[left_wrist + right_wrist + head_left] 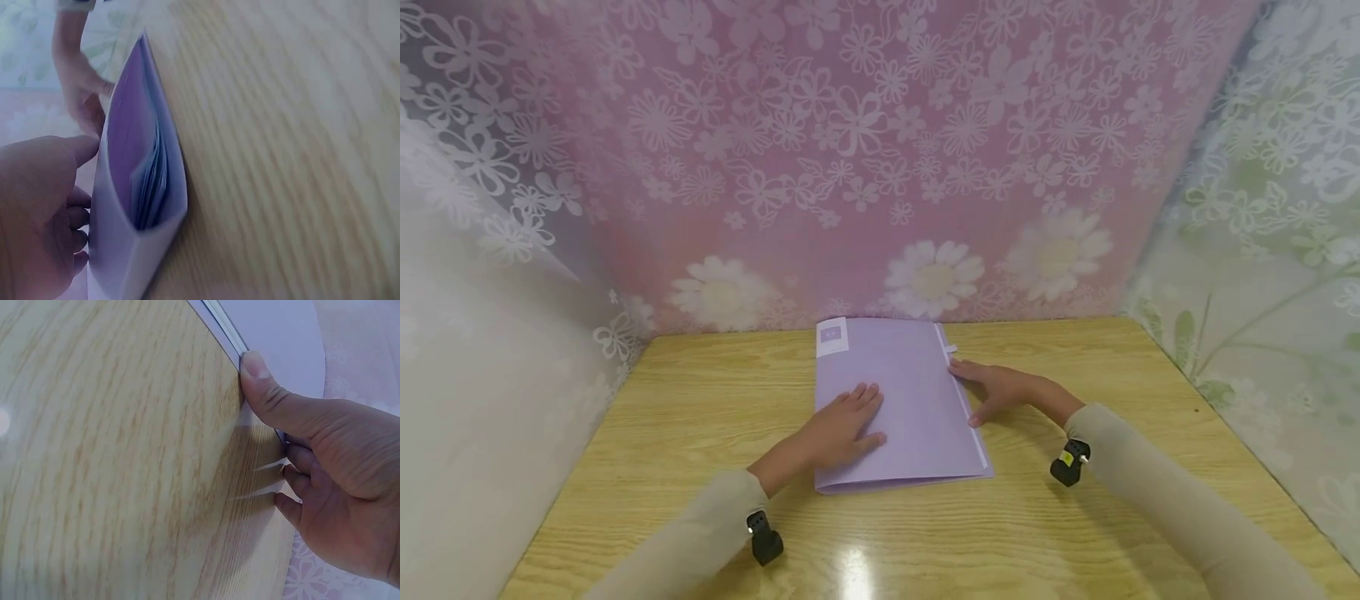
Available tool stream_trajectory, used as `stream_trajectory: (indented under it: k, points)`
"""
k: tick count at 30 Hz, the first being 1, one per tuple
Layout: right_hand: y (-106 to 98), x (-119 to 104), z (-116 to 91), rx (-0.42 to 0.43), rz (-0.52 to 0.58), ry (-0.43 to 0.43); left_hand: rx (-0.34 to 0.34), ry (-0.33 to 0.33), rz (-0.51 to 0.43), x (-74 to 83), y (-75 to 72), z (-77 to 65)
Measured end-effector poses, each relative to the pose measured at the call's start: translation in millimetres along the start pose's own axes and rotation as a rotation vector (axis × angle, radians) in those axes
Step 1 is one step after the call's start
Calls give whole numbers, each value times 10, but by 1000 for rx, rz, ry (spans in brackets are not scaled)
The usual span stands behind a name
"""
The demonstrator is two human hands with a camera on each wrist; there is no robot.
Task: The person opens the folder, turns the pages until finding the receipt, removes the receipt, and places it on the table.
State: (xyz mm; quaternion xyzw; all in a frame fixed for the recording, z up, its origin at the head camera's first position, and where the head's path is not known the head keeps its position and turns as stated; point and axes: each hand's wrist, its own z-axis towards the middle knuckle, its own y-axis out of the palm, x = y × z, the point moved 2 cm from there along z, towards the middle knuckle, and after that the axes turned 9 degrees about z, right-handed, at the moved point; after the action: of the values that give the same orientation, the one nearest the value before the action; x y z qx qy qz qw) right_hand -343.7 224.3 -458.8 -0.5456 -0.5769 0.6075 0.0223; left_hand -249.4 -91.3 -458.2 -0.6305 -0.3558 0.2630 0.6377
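A closed lilac document folder (910, 400) lies on the wooden table, a white label (832, 337) at its upper left corner. My left hand (842, 429) rests on the left part of its cover with fingers spread. From the left wrist view, the folder's lower end (159, 234) gapes and several sheets or sleeves (153, 181) show inside. At the folder's right edge, my right hand (1003, 390) touches with thumb and fingertips set apart. Seen from the right wrist, its thumb (265, 387) lies against the cover edge beside a pale strip (226, 328).
A small tab (951, 348) sticks out of the folder's upper right side. Pink flowered curtain (865, 167) hangs behind the table (715, 392), with pale flowered cloth (1277, 275) on the right and more on the left. Each wrist wears a small black camera (1067, 467).
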Motion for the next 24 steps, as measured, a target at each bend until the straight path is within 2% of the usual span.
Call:
stream_trajectory:
  k: [5, 11, 16, 24]
  points:
    - [10, 14, 11, 4, -10, -1, -46, 74, 51, 275, 27, 74]
    - [12, 8, -7, 6, -10, -11, -53, 135, 106, 497, 56, 160]
    - [6, -13, -10, 12, -26, -25, -40, 170, 142, 590, 37, 180]
    - [3, -34, -2, 14, -40, -38, -3, 220, 101, 666, -16, 142]
